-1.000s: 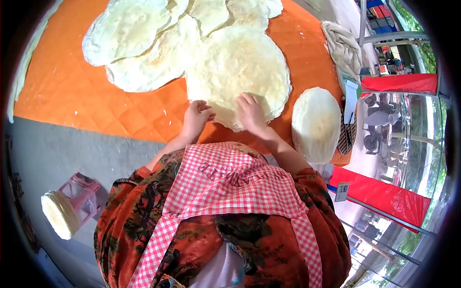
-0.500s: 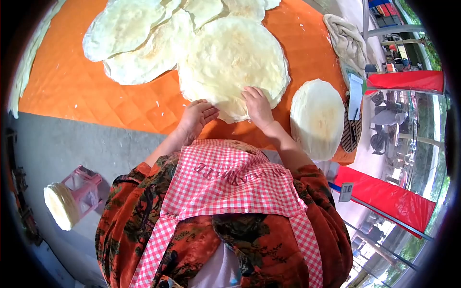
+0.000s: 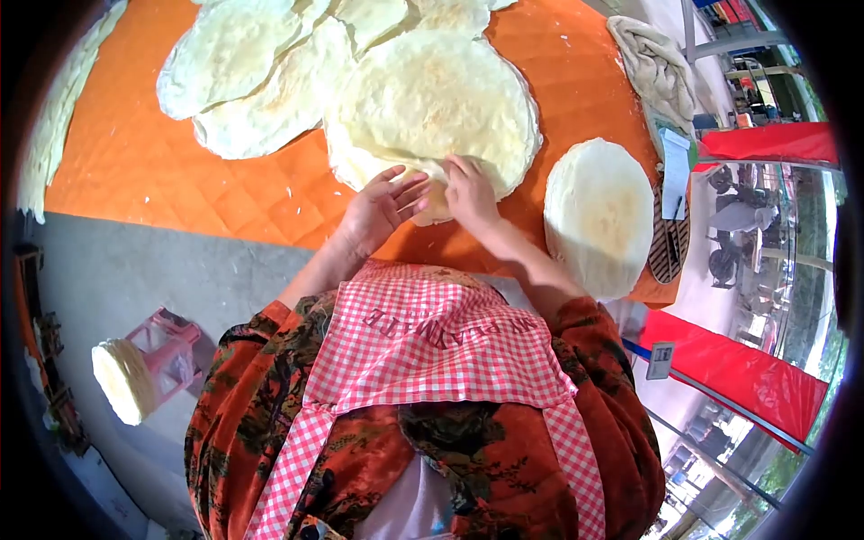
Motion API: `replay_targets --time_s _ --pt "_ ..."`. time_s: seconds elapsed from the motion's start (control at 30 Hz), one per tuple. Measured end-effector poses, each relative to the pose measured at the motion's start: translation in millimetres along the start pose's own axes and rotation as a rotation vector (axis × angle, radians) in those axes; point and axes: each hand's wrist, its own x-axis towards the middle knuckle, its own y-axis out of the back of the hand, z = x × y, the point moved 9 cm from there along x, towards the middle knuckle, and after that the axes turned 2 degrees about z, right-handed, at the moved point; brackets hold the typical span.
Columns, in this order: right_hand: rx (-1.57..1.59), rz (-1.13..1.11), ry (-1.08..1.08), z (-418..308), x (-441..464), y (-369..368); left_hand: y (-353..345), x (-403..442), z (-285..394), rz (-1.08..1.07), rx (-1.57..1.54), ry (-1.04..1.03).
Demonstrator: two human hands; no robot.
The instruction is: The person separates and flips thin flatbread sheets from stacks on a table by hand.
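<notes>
A broad, thin round flatbread [image 3: 441, 103] lies in front of me on the orange tablecloth [image 3: 207, 193], its surface pale with faint browned patches. Near its front edge, my right hand [image 3: 470, 193] has its fingers closed on the top sheet, which is bunched into a raised fold. My left hand [image 3: 387, 211] is just to the left, palm turned inward and fingers apart, close to the front edge. Whether its fingertips touch the bread I cannot tell. Part of the fold is hidden behind the hands.
More overlapping flatbreads [image 3: 261, 90] cover the back left. An oval-looking flatbread pile [image 3: 600, 220] sits at the right, beside a striped pad [image 3: 664, 243], a paper slip [image 3: 674, 175] and a crumpled towel [image 3: 652, 67]. On the floor, a pink stool [image 3: 171, 346] adjoins a flatbread stack [image 3: 124, 382].
My right hand has moved slightly left and gathered the bread's top sheet into a fold. My left hand has turned and spread its fingers more.
</notes>
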Motion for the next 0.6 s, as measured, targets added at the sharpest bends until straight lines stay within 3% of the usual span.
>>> replay_targets --time_s 0.03,0.07,0.1,0.13,0.17,0.23,0.37,0.4,0.47,0.53,0.6 --pt "0.131 0.001 -0.048 17.6 12.8 -7.1 -1.3 -0.7 -0.8 0.013 0.036 -0.009" --pt "0.177 -0.146 -0.26 47.5 29.6 -13.9 7.2 -3.2 5.9 0.083 0.199 -0.104" --pt "0.066 -0.191 -0.314 64.0 59.1 10.3 18.7 -8.5 10.1 0.155 0.362 -0.199" --pt "0.186 -0.017 -0.217 60.9 85.3 57.1 31.3 -13.7 13.9 0.23 0.522 -0.289" --pt "0.102 0.205 -0.055 38.5 103.7 115.4 49.6 -18.4 25.9 0.311 0.545 -0.456" --pt "0.069 0.34 0.056 -2.7 114.3 186.3 80.3 -23.6 42.8 0.445 0.548 -0.527" --pt "-0.039 0.336 0.271 -45.1 74.5 150.5 80.4 -18.5 56.7 0.482 0.581 -0.549" --pt "-0.103 0.151 0.162 -40.5 65.0 116.6 80.5 -14.1 55.3 0.497 0.619 -0.494" --pt "-0.066 0.137 0.157 -23.9 37.8 48.7 81.4 -5.8 53.5 0.529 0.691 -0.391" --pt "-0.102 -0.146 0.044 -0.5 19.6 -16.7 87.7 0.2 52.5 0.518 0.708 -0.375" --pt "0.03 0.116 0.088 -5.8 18.4 1.1 88.7 6.8 52.9 0.501 0.724 -0.345"
